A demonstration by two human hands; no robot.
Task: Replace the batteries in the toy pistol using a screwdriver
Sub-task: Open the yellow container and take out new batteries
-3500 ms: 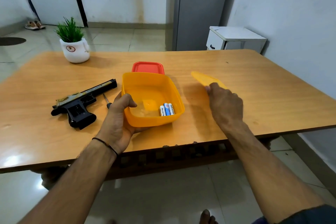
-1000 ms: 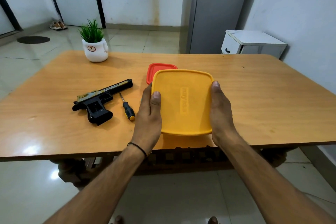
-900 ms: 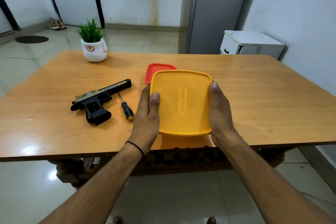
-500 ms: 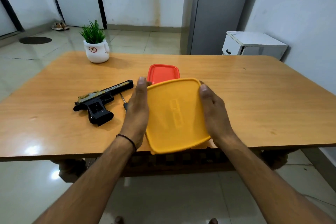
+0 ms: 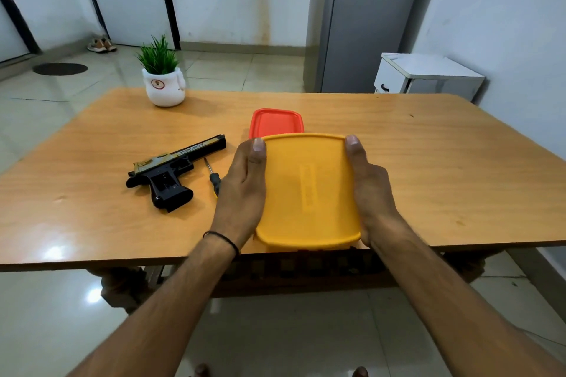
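A yellow plastic box (image 5: 307, 190) with its lid on sits at the near edge of the wooden table (image 5: 444, 168). My left hand (image 5: 243, 190) grips its left side with the thumb on the lid's far corner. My right hand (image 5: 369, 187) grips the right side the same way. The box's contents are hidden under the lid. To the left lies the black and gold toy pistol (image 5: 171, 174) on its side, barrel pointing right. Between pistol and left hand is the screwdriver (image 5: 213, 176), its handle partly behind my hand.
A red box (image 5: 275, 122) stands just behind the yellow one. A white pot with a green plant (image 5: 164, 86) is at the table's far left. Beyond the table's right corner are a white side cabinet (image 5: 425, 76) and a grey cupboard.
The lid went onto the yellow box. Half a second ago the box was tilted up between my hands; it now lies level, with both hands still on its sides.
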